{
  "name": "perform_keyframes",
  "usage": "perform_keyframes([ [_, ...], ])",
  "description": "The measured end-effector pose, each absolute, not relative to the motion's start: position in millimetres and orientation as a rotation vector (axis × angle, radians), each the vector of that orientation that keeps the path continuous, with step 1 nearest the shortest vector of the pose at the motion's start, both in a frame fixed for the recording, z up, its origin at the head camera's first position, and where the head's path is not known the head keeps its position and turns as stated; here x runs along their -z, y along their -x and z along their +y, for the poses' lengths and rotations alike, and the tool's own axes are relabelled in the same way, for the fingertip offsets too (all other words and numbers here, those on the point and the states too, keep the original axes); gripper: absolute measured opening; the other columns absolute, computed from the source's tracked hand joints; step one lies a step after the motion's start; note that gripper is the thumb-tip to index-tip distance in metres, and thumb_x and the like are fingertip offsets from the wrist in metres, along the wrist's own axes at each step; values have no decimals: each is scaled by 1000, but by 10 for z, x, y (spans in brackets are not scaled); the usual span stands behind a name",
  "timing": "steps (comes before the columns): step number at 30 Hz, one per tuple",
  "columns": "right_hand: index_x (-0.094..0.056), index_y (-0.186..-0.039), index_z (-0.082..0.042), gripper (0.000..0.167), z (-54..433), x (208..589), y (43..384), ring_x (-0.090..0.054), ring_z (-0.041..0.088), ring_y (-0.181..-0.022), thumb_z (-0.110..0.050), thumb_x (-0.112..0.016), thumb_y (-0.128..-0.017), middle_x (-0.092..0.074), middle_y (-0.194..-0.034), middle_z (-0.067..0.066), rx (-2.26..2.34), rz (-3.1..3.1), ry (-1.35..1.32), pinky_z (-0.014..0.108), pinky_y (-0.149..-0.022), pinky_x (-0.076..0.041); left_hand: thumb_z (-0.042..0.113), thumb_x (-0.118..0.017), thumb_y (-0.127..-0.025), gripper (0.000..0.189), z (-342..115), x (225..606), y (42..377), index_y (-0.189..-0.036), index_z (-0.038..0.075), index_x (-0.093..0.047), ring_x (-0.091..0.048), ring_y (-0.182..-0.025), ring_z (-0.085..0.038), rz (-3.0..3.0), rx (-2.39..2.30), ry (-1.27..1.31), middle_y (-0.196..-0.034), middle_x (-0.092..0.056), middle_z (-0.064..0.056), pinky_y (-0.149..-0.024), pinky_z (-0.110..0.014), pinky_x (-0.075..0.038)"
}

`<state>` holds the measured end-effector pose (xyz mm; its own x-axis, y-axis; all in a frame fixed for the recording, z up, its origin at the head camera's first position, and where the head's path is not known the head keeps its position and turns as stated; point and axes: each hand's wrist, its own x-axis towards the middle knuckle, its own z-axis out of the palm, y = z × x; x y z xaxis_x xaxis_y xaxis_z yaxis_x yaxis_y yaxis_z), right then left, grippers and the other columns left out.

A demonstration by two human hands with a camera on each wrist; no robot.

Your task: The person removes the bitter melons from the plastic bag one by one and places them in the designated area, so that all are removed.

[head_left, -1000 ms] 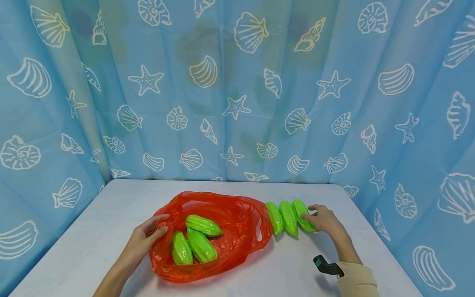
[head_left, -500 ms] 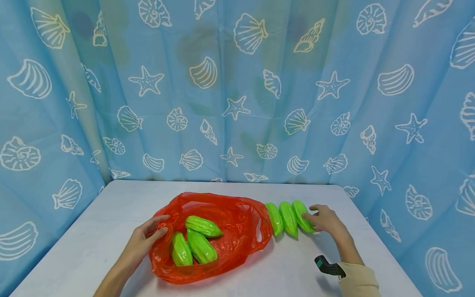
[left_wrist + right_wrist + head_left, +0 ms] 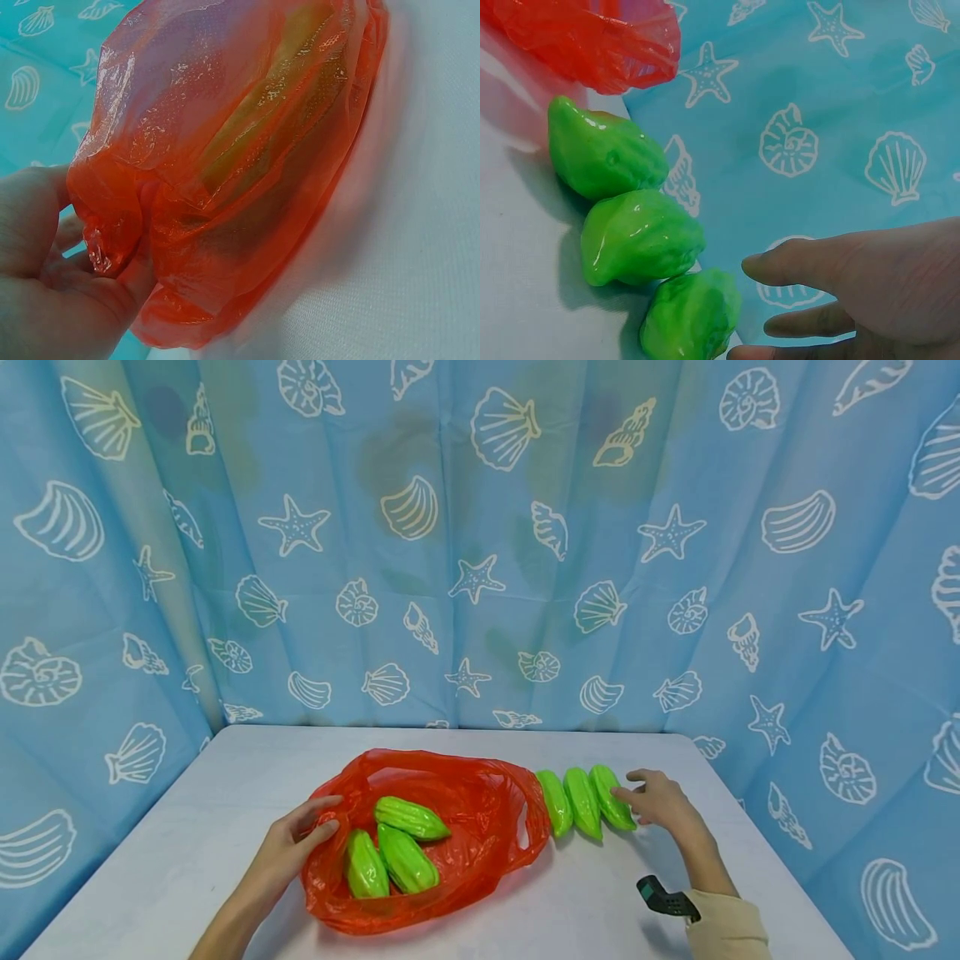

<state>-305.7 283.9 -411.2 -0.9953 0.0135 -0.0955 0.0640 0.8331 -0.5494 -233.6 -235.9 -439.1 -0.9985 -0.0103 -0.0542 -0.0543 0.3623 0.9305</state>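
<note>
A red plastic bag (image 3: 480, 843) lies with its mouth facing me on the white table, three shiny, ribbed green bitter melons (image 3: 406, 858) inside it. My left hand (image 3: 288, 839) rests at the bag's left rim, thumb and index finger apart. In the left wrist view a crumpled fold of the bag (image 3: 112, 232) sits between its fingers and thumb. Three more bitter melons (image 3: 582, 803) stand in a row right of the bag. Beside the rightmost melon (image 3: 690, 319) is my right hand (image 3: 663, 802), fingers relaxed and holding nothing; whether a fingertip touches it I cannot tell.
The white table (image 3: 585, 902) ends at a blue curtain (image 3: 465, 610) with shell and starfish prints behind and at both sides. A black strap-like device (image 3: 666, 900) sits at my right sleeve (image 3: 723, 927).
My right hand has drawn back very slightly from the rightmost bitter melon. The left hand, the bag and the melons look the same.
</note>
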Motion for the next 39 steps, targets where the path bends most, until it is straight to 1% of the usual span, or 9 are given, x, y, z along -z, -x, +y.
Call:
perform_keyframes([
  [6, -45, -137, 12, 63, 2804, 4070, 3015, -71, 31, -85, -33, -60, -95, -59, -123, 37, 862, 2941, -49, 44, -76, -59, 42, -63, -94, 57, -2351, 4382, 2330, -143, 17, -49, -47, -134, -38, 2563, -1742, 70, -151, -44, -19, -98, -42, -54],
  [13, -46, -136, 12, 61, 2762, 4034, 2990, -71, 28, -80, -32, -60, -95, -61, -120, 35, 858, 2953, -16, 44, -74, -59, 40, -63, -94, 55, -2344, 4374, 2328, -142, 16, -50, -45, -135, -38, 2549, -1750, 67, -151, -43, -19, -100, -43, -53],
  [20, -48, -136, 10, 61, 2743, 4013, 2981, -70, 24, -76, -35, -60, -95, -62, -120, 34, 826, 2964, -26, 46, -74, -58, 40, -63, -94, 55, -2349, 4388, 2333, -142, 17, -51, -46, -134, -37, 2544, -1760, 66, -150, -44, -19, -100, -43, -53],
  [29, -49, -135, 9, 60, 2701, 3950, 2948, -70, 24, -75, -33, -62, -95, -64, -116, 33, 828, 2987, 2, 43, -71, -59, 40, -63, -94, 53, -2345, 4389, 2330, -141, 16, -52, -49, -132, -34, 2542, -1784, 55, -149, -47, -18, -100, -41, -53],
  [34, -50, -134, 9, 59, 2668, 3920, 2933, -70, 25, -79, -33, -63, -94, -64, -116, 32, 821, 2992, 10, 43, -71, -59, 38, -63, -95, 52, -2342, 4385, 2329, -141, 16, -52, -48, -132, -35, 2540, -1784, 61, -149, -46, -18, -100, -41, -53],
  [39, -52, -134, 6, 58, 2612, 3889, 2921, -67, 34, -94, -35, -63, -94, -65, -116, 30, 771, 3008, 18, 48, -78, -58, 37, -62, -95, 51, -2338, 4379, 2328, -141, 16, -51, -47, -133, -36, 2532, -1787, 65, -150, -45, -18, -100, -41, -53],
])
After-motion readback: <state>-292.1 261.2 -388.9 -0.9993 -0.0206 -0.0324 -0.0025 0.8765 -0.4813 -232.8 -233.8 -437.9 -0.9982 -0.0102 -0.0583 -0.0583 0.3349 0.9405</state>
